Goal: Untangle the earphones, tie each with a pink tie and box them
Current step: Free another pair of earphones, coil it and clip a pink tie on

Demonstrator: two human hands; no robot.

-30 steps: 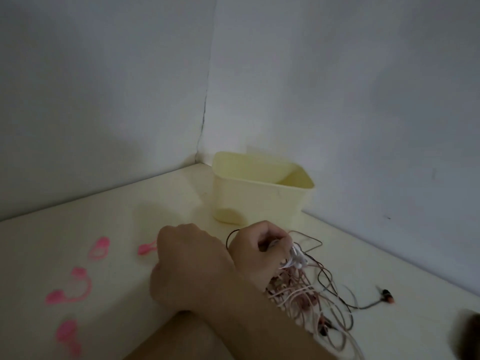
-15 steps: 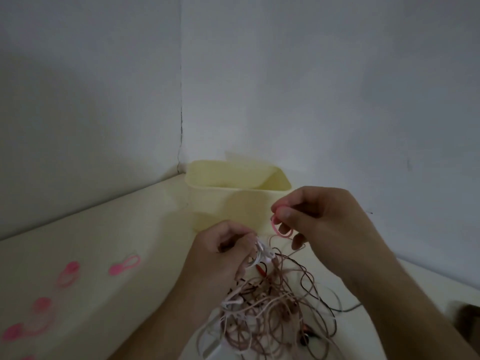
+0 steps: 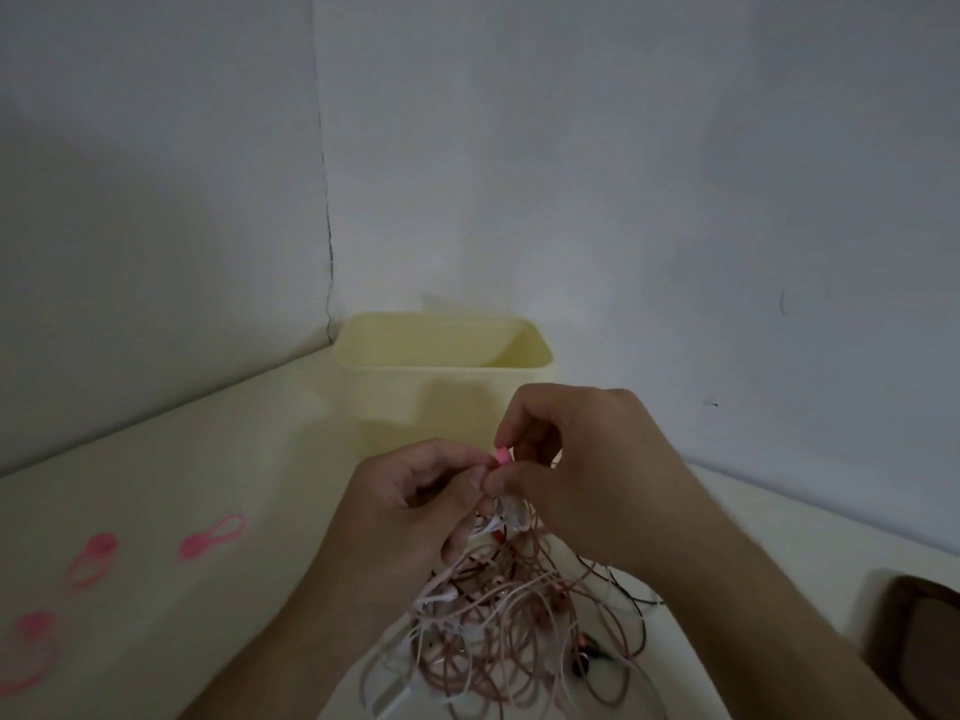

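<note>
While left hand (image 3: 415, 504) grips white earphone bundle (image 3: 511, 514), right hand (image 3: 582, 470) pinches small pink silicone tie (image 3: 502, 455) above tangled cords (image 3: 498, 631).

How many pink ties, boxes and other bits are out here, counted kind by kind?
Pink ties lying loose on the table: 3
Pink tie pinched between the left hand and right hand: 1
Yellow box: 1
Tangled heap of earphone cords: 1; single earphones cannot be counted
Dark object at the right edge: 1
Total: 7
</note>
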